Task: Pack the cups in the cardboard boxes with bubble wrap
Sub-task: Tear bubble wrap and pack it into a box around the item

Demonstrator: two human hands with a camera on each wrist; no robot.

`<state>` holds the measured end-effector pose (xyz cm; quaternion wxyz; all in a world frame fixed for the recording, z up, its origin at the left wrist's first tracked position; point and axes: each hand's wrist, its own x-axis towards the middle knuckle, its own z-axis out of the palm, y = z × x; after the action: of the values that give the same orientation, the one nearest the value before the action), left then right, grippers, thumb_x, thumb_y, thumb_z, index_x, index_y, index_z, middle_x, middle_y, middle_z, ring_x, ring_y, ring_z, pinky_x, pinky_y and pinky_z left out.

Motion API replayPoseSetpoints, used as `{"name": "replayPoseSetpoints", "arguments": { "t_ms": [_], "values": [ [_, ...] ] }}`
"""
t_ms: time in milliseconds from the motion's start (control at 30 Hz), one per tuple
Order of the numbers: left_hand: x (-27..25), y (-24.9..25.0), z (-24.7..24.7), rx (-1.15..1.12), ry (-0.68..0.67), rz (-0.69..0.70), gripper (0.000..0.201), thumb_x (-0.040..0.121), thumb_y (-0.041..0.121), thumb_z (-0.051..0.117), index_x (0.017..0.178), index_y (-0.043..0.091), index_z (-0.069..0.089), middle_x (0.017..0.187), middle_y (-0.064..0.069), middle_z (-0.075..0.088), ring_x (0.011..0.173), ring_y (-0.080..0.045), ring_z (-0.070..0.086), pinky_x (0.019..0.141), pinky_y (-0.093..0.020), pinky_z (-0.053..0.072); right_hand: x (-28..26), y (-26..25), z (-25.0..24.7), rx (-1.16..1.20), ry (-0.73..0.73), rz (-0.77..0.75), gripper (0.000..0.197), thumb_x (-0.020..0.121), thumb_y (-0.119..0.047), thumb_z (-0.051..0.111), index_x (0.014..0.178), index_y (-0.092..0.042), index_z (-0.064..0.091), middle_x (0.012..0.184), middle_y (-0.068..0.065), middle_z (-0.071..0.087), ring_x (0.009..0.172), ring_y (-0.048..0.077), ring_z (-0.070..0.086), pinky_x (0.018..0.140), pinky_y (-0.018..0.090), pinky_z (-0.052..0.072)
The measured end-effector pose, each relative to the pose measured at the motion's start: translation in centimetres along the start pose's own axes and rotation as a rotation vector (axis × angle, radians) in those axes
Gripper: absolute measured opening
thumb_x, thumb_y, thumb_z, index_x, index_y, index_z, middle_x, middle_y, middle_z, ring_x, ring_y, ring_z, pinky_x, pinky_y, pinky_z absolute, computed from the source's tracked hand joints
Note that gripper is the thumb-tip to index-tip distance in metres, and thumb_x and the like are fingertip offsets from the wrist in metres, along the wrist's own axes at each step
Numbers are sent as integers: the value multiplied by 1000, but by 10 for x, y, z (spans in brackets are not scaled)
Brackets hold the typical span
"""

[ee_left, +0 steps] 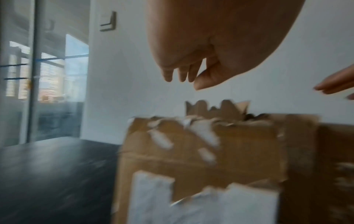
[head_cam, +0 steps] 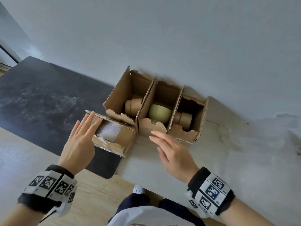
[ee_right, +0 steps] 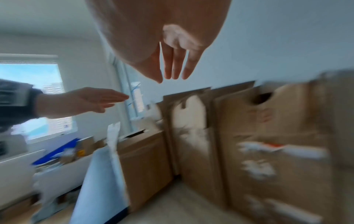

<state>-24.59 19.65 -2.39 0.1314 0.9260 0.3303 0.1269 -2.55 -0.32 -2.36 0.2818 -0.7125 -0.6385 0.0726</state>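
A pale grey bench (head_cam: pixel 171 160) stands against a white wall. A dark, scuffed mat (head_cam: pixel 40 98) covers its left part. Three open cardboard boxes (head_cam: pixel 156 108) stand in a row, touching side by side, close to the wall. A smaller cardboard box (head_cam: pixel 123 136) sits just in front of the leftmost one, partly on the mat's edge and partly on the bare surface. A thin, pale sheet (head_cam: pixel 216 132) lies flat under and beside the rightmost box.
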Motion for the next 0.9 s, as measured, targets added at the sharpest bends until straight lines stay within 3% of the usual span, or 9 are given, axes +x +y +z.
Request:
{"name": "replayPoseSetpoints", "arguments": {
  "t_ms": [100,167,233,300,400,467,567,700,900],
  "values": [
    [13,58,7,-87,80,213,63,69,-24,60,126,1,56,140,-22,46,133,-38,39,105,-56,35,-10,43,-43,-157,131,127,46,76,15,57,116,-6,64,127,7,59,105,22,63,81,23,48],
    [26,100,18,-109,33,349,59,71,-19,64,125,2,58,137,-19,50,130,-35,44,106,-50,34,-11,74,-62,-266,68,200,51,71,21,58,114,-4,65,127,11,59,107,29,62,81,29,51],
    [39,139,37,-78,-108,439,65,75,-17,58,136,6,48,143,-14,44,136,-30,36,114,-43,21,-9,102,-69,-354,-103,206,53,71,23,56,116,-5,64,131,13,57,120,31,54,96,40,46],
    [53,166,62,17,-213,489,65,86,-6,46,147,10,28,154,-10,27,144,-25,18,117,-35,4,-7,122,-68,-402,-240,179,44,76,17,56,111,-7,67,129,11,59,128,27,48,103,39,37],
    [71,187,90,276,-312,555,64,93,8,41,150,8,12,157,-11,16,145,-25,10,117,-37,-1,-11,131,-69,-435,-212,113,26,62,9,77,78,-11,74,90,6,72,102,26,66,90,37,49],
    [78,191,97,365,-315,569,63,90,11,49,147,7,22,151,-12,31,141,-27,25,117,-40,7,-14,132,-73,-449,-170,57,28,48,4,86,64,-15,72,70,0,69,76,21,69,81,34,55],
    [78,198,97,389,-279,607,45,77,15,67,121,17,60,111,1,64,106,-19,60,107,-36,36,-22,131,-73,-447,-152,-19,26,48,-2,89,60,-18,73,63,-4,65,65,19,65,84,34,55],
    [70,202,98,275,-251,667,24,66,6,71,86,18,68,81,5,63,74,-16,61,76,-28,52,-38,129,-70,-410,-107,-106,22,56,-5,88,64,-19,74,64,-5,65,67,18,64,87,33,53],
    [49,200,91,96,-270,714,22,67,7,78,81,21,67,75,8,63,67,-14,60,65,-22,50,-71,120,-66,-298,-20,-136,18,62,-5,85,73,-15,74,71,-2,67,70,20,62,79,27,52]
  ]
}}
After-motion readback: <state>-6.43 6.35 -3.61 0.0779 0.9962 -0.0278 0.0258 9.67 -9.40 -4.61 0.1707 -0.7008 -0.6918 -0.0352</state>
